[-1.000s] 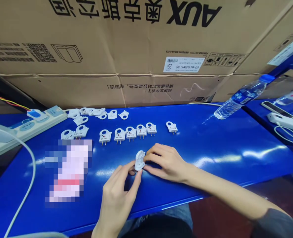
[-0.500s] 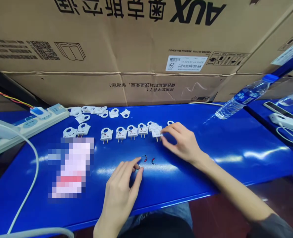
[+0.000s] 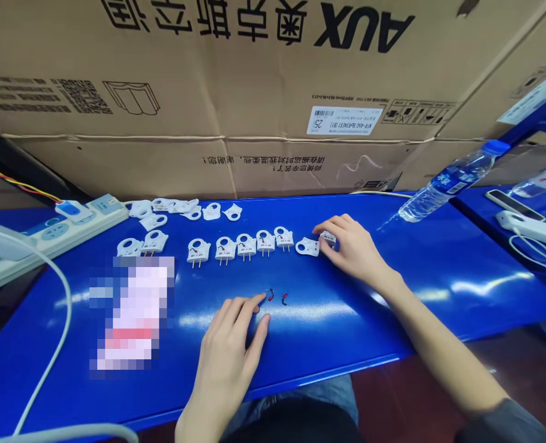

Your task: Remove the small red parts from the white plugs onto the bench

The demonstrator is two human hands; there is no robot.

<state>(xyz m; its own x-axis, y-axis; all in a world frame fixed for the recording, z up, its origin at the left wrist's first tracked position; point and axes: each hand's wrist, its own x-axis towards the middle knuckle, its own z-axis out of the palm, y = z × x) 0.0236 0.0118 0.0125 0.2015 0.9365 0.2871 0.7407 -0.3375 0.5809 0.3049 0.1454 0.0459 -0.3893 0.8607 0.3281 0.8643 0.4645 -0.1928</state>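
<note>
Right hand [image 3: 353, 249] apparently on plug [image 3: 328, 237], left hand [image 3: 233, 344] flat

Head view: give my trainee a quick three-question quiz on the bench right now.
1. True or false: the left hand holds a white plug piece.
2. What does the right hand touch? A) water bottle B) white plug piece C) power strip
3. Fill in: two small red-tipped parts lie just beyond the left hand's ____.

Key: 1 false, it rests flat on the blue table. 2 B, the plug piece at the right end of the row of plugs. 3 fingers.
</note>
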